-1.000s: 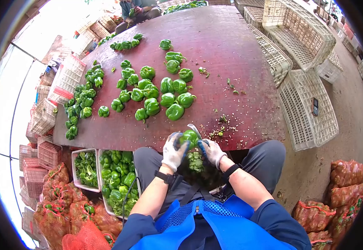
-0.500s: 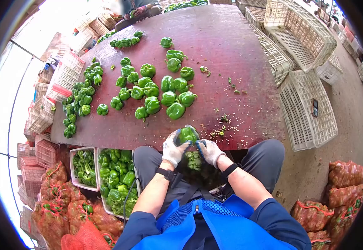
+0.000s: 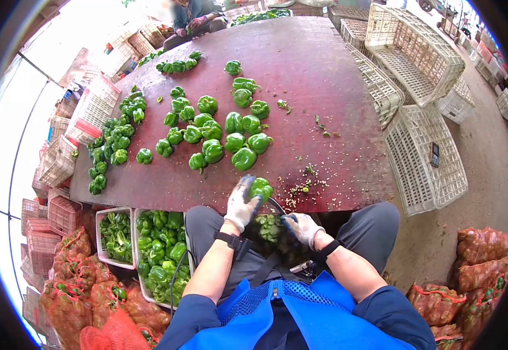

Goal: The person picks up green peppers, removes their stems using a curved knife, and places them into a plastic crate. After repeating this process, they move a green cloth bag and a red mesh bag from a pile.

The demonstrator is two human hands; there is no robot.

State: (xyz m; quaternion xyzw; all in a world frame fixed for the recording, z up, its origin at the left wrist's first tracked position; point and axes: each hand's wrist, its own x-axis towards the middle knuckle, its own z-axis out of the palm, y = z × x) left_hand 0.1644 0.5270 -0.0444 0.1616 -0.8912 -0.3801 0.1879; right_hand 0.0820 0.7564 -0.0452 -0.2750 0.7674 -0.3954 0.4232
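In my left hand [image 3: 241, 204], in a white glove with blue-grey fingertips, a green bell pepper [image 3: 261, 188] is gripped just over the table's near edge. My right hand [image 3: 301, 226], gloved alike, is closed around a small curved knife [image 3: 276, 205]; its thin dark blade points up toward the pepper, and the handle is hidden in my fingers. Below both hands, between my knees, pale green pepper pieces [image 3: 267, 227] lie in a dark space. More bell peppers [image 3: 244, 158] rest in loose groups on the red table [image 3: 318, 70].
Seeds and green scraps [image 3: 300, 189] lie right of my hands. A crate of peppers [image 3: 161, 248] and a crate of green pieces [image 3: 115, 236] stand at my left. Net sacks [image 3: 73, 291] flank me. Right, a phone [image 3: 435, 154] lies on an upturned crate [image 3: 408, 175]. Another person [image 3: 192, 20] sits across the table.
My right hand has drawn down and away from the pepper with the knife. My left hand keeps the pepper near the same spot. The view has tilted slightly up, showing more of the other person.
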